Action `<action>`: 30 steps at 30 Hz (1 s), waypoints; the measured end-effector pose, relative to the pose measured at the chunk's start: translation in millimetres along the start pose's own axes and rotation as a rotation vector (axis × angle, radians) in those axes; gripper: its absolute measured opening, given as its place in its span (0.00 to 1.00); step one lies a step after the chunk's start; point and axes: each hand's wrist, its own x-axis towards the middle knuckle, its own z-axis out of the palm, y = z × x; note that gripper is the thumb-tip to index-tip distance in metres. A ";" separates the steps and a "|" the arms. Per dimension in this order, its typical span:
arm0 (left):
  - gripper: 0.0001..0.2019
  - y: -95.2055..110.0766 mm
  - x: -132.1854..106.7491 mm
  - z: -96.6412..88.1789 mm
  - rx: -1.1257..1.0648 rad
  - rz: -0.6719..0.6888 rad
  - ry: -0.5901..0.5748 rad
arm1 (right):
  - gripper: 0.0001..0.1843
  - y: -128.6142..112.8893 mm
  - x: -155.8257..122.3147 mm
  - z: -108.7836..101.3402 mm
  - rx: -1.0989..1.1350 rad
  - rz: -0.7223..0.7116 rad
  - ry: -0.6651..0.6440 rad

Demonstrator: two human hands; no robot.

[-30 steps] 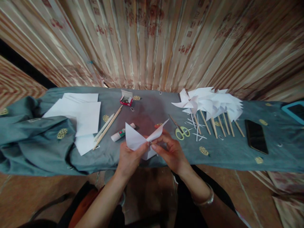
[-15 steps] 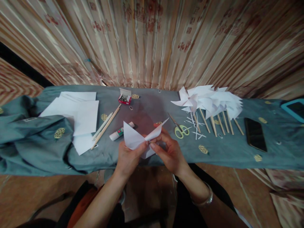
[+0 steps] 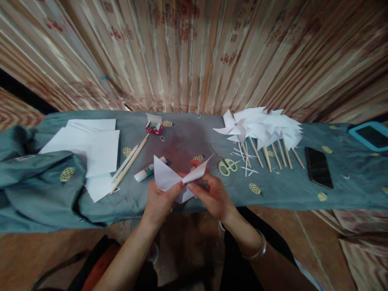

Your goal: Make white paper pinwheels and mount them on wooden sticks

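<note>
Between my two hands is a white paper pinwheel (image 3: 166,176), its corners folded in to the middle and two blades standing up. My left hand (image 3: 159,202) grips it from the left, the thumb pressed near the centre. With thumb and fingers, my right hand (image 3: 214,194) pinches it on the right, close to the same centre. What lies under the fingertips there is hidden. Just behind my left hand lies a glue stick (image 3: 148,171). Green-handled scissors (image 3: 226,165) rest open beyond my right hand.
Finished pinwheels (image 3: 260,127) on sticks overlap at the back right, near paper strips (image 3: 246,161). Farther right are a phone (image 3: 318,167) and a blue-framed device (image 3: 371,135). At left lie paper sheets (image 3: 103,149), sticks (image 3: 129,163) and a small red box (image 3: 154,126) of metal pieces.
The view has shifted slightly, so the table things sit a little farther left. Both hands still hold the pinwheel, and the right thumb has moved closer to the left thumb at its centre.
</note>
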 end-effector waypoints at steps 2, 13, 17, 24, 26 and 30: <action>0.11 -1.9 0.9 -0.5 -0.010 -0.016 -0.018 | 0.14 0.9 0.4 -0.7 0.011 0.008 -0.002; 0.12 -1.9 1.3 -1.3 -0.007 -0.054 -0.049 | 0.11 1.2 1.8 -2.3 0.065 0.018 -0.017; 0.13 -4.9 1.8 -2.6 -0.017 -0.054 -0.043 | 0.11 -0.3 1.0 -1.8 0.101 0.052 0.028; 0.13 -7.7 1.8 -2.4 -0.079 -0.057 -0.051 | 0.16 -6.3 -0.3 0.1 0.114 0.088 0.112; 0.14 -7.6 1.8 -2.2 -0.094 -0.073 -0.043 | 0.16 -6.1 -0.2 0.4 0.117 0.090 0.115; 0.14 -7.4 1.2 -2.2 -0.109 -0.098 -0.060 | 0.16 -4.1 0.1 0.8 0.137 0.082 0.108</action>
